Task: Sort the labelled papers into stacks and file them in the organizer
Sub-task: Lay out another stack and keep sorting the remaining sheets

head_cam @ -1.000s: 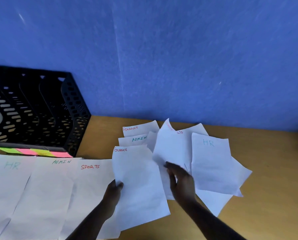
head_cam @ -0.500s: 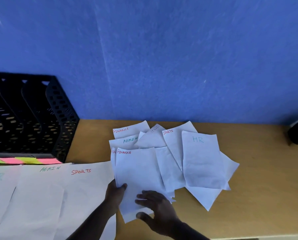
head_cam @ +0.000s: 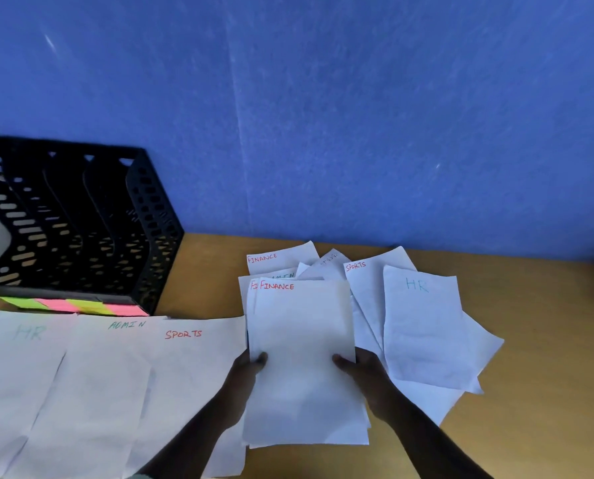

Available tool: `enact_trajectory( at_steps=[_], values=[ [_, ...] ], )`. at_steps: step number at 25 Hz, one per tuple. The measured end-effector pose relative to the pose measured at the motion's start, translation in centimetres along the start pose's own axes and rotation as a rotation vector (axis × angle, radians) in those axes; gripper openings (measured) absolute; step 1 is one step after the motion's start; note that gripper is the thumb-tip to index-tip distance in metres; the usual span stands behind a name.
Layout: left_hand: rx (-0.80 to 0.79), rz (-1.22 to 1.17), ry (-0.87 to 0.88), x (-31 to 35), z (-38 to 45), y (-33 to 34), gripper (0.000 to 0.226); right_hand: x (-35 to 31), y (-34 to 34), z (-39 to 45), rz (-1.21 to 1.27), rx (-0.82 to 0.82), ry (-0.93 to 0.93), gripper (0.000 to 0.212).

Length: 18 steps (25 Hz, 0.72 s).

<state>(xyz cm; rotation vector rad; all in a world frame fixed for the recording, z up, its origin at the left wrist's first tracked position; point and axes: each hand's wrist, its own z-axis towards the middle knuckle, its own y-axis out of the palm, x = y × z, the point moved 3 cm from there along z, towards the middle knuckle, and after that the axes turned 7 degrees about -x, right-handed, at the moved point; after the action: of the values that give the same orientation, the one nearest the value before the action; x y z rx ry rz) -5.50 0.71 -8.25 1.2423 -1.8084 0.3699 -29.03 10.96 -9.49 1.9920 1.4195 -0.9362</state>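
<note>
Holding the FINANCE sheets (head_cam: 302,357) by both side edges, my left hand (head_cam: 243,378) and right hand (head_cam: 364,375) grip what looks like two or three sheets just above the desk (head_cam: 548,340), beside the SPORTS stack (head_cam: 192,368).

One black organizer (head_cam: 81,219) shows four slots. Three labelled sheets (head_cam: 109,375) lie left. Two hands (head_cam: 243,378) hold two FINANCE papers (head_cam: 306,357).
</note>
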Motion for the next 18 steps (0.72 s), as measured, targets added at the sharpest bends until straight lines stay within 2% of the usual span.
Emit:
enact_trajectory(
  at_steps=[2,6,8,10,12,15,16,18],
  values=[
    [-0.032,0.027,0.005,0.8,0.6,1.0,0.029,0.2,-0.1,0.0,-0.040,0.054,-0.024,0.023],
    [-0.107,0.257,-0.027,2.1,2.7,2.7,0.030,0.0,0.1,0.6,-0.108,0.138,-0.059,0.026],
    [-0.036,0.344,-0.009,2.8,4.1,2.5,0.037,-0.6,-0.6,1.0,-0.084,0.182,-0.077,0.024],
    [0.115,0.292,0.037,3.5,6.0,1.2,0.049,-1.1,-1.6,1.4,-0.042,0.229,-0.083,0.018],
    [0.314,0.297,0.074,4.7,7.8,-1.0,0.041,-1.1,-2.4,1.7,-0.030,0.248,-0.074,0.017],
    [0.557,0.690,0.149,8.3,11.0,-5.1,0.021,-0.5,-3.3,2.4,-0.050,0.271,-0.040,0.017],
    [0.584,0.835,0.149,9.5,12.2,-6.0,0.022,-0.3,-3.6,2.6,-0.049,0.284,-0.028,0.016],
    [0.540,1.013,0.086,11.0,14.9,-7.2,0.027,0.1,-4.1,3.1,-0.034,0.303,-0.004,0.013]
  ],
)
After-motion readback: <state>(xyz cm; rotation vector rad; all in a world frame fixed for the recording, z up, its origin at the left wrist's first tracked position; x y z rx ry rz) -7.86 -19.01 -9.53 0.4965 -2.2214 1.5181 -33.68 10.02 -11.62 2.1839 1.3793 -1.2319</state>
